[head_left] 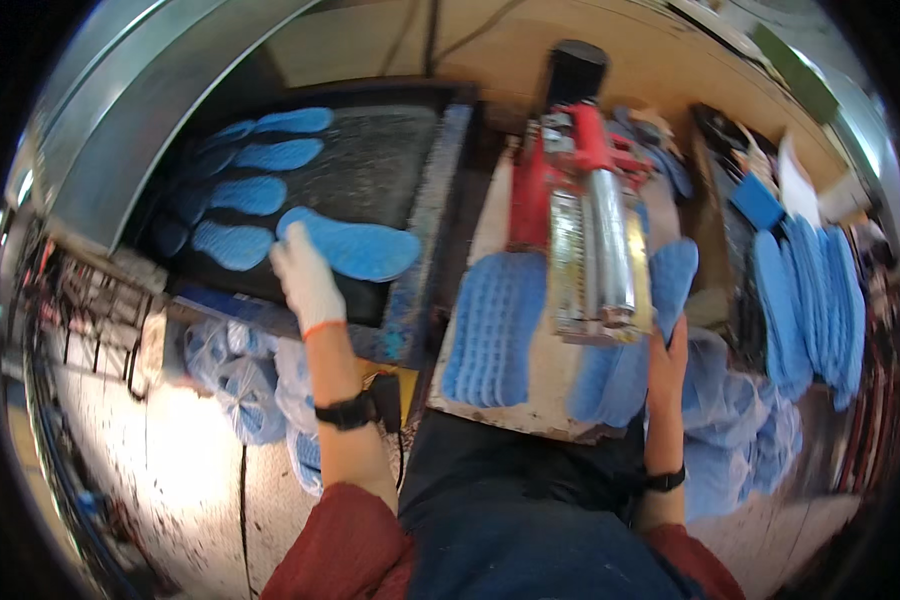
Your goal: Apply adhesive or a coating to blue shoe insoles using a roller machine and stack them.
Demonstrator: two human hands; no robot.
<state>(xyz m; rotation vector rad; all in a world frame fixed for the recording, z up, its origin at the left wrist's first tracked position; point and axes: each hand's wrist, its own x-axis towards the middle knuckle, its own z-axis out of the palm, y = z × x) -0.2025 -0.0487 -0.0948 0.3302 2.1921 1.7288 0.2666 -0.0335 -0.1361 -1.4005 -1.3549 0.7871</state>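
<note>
My left hand (308, 280), in a white knitted glove with an orange cuff, is closed on the heel end of a blue insole (365, 248) at the front right of a dark tray (380, 130). Several more blue insoles (245, 196) lie in rows in that tray. On the right, my bare right hand (667, 355) grips the lower end of another blue insole (675, 275), which stands tilted beside a red machine with metal rollers (600, 240). Part of that hand's fingers is hidden behind the insole.
A stack of dimpled blue insoles (495, 330) lies on a pale board (490, 415) by the machine, with another stack (610, 385) under the rollers. Upright insoles (810, 300) fill a box at right. Plastic bags of blue pieces (245, 385) sit below. A metal hood (150, 120) overhangs the tray.
</note>
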